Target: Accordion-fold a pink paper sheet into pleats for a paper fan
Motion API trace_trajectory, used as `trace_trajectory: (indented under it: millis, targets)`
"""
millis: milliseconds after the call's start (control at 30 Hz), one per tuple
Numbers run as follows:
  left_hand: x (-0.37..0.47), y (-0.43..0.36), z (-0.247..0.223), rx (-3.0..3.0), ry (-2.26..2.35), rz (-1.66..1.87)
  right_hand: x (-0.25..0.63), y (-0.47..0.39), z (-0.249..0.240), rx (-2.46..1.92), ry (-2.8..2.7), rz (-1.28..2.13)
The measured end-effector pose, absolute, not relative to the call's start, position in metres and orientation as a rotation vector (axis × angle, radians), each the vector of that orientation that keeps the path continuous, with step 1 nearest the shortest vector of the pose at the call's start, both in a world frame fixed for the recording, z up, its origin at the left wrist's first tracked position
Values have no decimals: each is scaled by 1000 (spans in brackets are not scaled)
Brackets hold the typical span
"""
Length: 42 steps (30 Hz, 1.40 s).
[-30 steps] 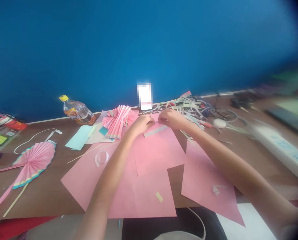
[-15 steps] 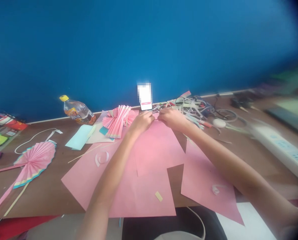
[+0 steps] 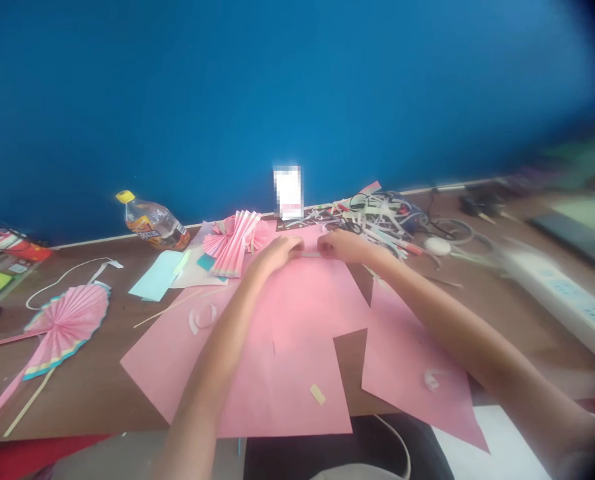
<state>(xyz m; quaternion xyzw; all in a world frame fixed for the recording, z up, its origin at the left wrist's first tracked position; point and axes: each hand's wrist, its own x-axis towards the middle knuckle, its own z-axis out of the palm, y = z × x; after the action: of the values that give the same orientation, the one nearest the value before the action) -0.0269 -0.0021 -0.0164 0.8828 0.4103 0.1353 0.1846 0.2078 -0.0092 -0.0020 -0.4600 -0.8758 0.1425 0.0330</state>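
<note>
A sheet of pink paper (image 3: 317, 300) lies over other pink sheets in front of me. My left hand (image 3: 283, 251) has its fingers curled in on the far edge of this sheet. My right hand (image 3: 341, 247) grips the same edge a short way to the right, fingers bent. Between them a narrow pale strip runs along the edge; whether it is a fold or a separate strip I cannot tell. Beyond my left hand rests a pleated pink paper fan (image 3: 232, 243). A phone (image 3: 288, 193) with a blurred bright screen leans on the blue wall.
Another pleated fan (image 3: 70, 320) with paper tails lies at the left. A drink bottle (image 3: 154, 223) leans near the wall, beside folded light blue paper (image 3: 158, 277). Tangled paper strips (image 3: 377, 217) are heaped behind my right hand. A power strip (image 3: 560, 293) stands at the right.
Both hands have come slightly towards me along the sheet and sit a little farther apart. The pale strip at the far edge now shows between them.
</note>
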Motion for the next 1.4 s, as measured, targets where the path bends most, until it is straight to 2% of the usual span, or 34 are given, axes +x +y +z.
trace_trajectory:
  millis: [333,600,1067,1400]
  targets:
    - [-34,3,-25,2536,1108,537,210,-4,-9,-1408,-2660,413]
    - [-37,6,-29,2601,1134,487,214,3,-17,-1242,-2660,417]
    - [-31,-2,-24,2579,1199,556,213,3,-17,-1229,-2616,359]
    - [-28,-1,-22,2552,1270,480,213,3,-16,-1264,-2584,363]
